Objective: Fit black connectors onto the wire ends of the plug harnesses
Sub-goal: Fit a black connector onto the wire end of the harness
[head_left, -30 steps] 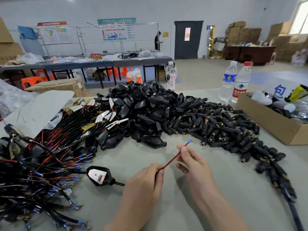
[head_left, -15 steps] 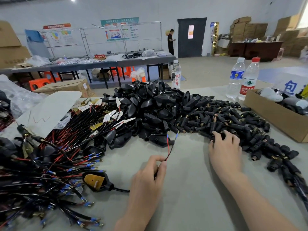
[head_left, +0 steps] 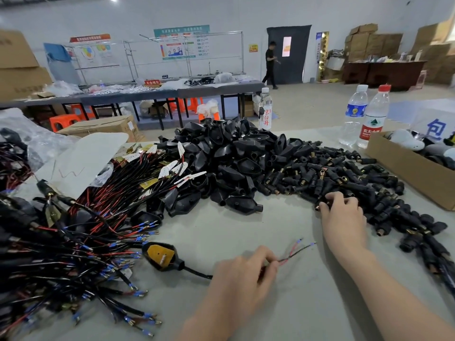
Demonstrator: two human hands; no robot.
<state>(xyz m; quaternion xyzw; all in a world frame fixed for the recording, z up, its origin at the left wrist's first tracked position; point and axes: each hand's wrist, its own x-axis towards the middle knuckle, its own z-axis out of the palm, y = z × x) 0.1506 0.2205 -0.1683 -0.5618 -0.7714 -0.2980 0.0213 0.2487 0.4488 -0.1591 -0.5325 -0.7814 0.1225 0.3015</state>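
Head view: my left hand [head_left: 242, 274] pinches the thin red and black wire pair [head_left: 299, 249]. Its blue-tipped ends hang free above the grey worktop [head_left: 246, 230], and its black moulded plug with the yellow plate [head_left: 162, 257] lies to the left. My right hand [head_left: 342, 217] has its fingers [head_left: 332, 199] curled over the near edge of the heap of small black brass-mouthed connectors [head_left: 332, 175]. Whether one is gripped, I cannot tell. The risk: those tips splay apart, so one could bend or miss the bore. A brown cardboard box [head_left: 406, 173] and clear water bottles [head_left: 353, 114] sit to the right, with long workshop tables behind.
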